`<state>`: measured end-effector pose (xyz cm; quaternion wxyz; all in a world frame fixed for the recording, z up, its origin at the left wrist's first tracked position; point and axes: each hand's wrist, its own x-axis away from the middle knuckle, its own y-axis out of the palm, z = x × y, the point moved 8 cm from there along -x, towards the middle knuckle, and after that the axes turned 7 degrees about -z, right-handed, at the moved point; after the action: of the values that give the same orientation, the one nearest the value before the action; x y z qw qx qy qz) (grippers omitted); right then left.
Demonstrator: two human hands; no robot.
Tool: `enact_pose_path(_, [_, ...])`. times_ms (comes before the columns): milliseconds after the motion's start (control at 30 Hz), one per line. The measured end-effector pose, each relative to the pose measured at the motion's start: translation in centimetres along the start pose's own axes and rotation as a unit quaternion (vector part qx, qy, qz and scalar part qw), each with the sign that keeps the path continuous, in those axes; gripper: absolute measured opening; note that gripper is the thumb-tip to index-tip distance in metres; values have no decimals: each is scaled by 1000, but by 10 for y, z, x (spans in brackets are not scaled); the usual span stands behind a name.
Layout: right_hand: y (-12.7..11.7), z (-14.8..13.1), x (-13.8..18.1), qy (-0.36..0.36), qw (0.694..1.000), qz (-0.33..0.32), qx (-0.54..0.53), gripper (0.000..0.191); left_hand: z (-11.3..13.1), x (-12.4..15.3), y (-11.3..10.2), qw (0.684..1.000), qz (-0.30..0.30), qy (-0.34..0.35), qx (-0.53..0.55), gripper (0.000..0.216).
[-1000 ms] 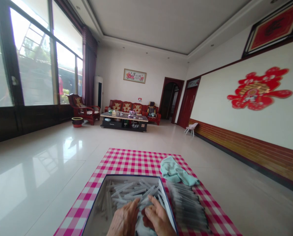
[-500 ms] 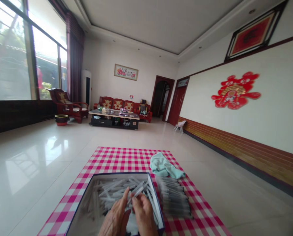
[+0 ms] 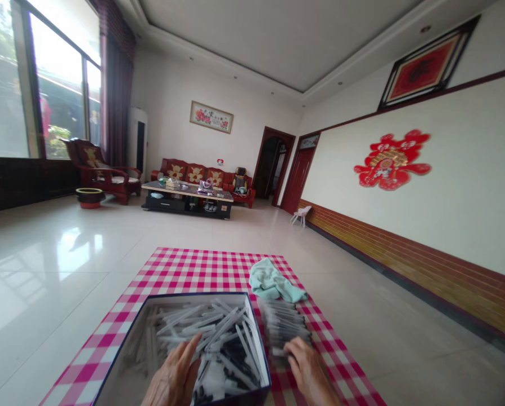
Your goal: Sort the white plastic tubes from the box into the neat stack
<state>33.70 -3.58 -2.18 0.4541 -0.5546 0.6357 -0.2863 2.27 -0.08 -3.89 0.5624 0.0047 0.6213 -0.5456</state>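
Note:
A dark-rimmed open box (image 3: pixel 258 352) full of several thin white and black sticks lies on a pink-and-white checked cloth (image 3: pixel 201 270). My left hand (image 3: pixel 174 375) rests inside the box on the sticks, fingers stretched out. My right hand (image 3: pixel 309 372) is outside the box to its right, at the near end of a flat stack of packed sticks (image 3: pixel 284 327); its fingers curl down onto the stack. Whether it grips anything is hidden.
A crumpled mint-green cloth (image 3: pixel 271 282) lies behind the stack. Glossy tiled floor surrounds the checked cloth. Far back stand a dark coffee table (image 3: pixel 187 200), red sofa, an armchair at left and a small pink chair (image 3: pixel 299 214) by the right wall.
My hands have parted: the right hand left the box and moved right onto the stack, while the left hand stayed in the box. The view has turned slightly right.

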Motion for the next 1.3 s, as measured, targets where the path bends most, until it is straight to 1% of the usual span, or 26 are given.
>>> enact_pose_path(67, [21,13,16,8,998,-30,47,31,-6,2,5,1000,-10,-20,3,43])
enact_pose_path(133, [30,22,25,22,996,-32,76,36,-11,4,7,999,-6,-38,5,42])
enact_pose_path(233, [29,20,27,17,995,-7,94,40,-14,3,4,999,4,-45,18,40])
enact_pose_path(333, [28,15,23,2,995,-4,101,34,-16,-2,0,997,-7,-69,43,34])
enact_pose_path(433, [30,15,21,4,993,2,117,29,-20,-6,-3,992,-19,-106,72,28])
enact_pose_path(567, [33,22,22,7,991,24,130,26,-25,-6,-4,986,-18,-141,91,26])
enact_pose_path(667, [28,19,20,-3,993,37,116,24,-28,-5,-3,983,-16,-156,99,26])
enact_pose_path(767, [13,-4,7,-18,993,59,100,22,-31,-4,-1,980,-18,-171,104,26])
enact_pose_path(867, [6,-47,-17,-49,994,55,84,21,-33,-2,0,977,-27,-184,107,27])
enact_pose_path(933, [12,-76,-35,-61,994,22,87,23,-33,-2,1,976,-31,-185,107,27])
enact_pose_path(1000, [28,-96,-50,-52,991,-31,121,23,-33,-2,2,977,-32,-184,104,27])
enact_pose_path(1033, [36,-101,-55,-36,987,-56,148,23,-33,-1,2,977,-32,-183,102,27])
enact_pose_path(1100, [51,-104,-62,0,979,-81,189,20,-35,-1,4,978,-34,-184,96,28])
enact_pose_path(1300, [75,-98,-69,68,967,-85,229,24,-35,0,8,974,-58,-193,100,29])
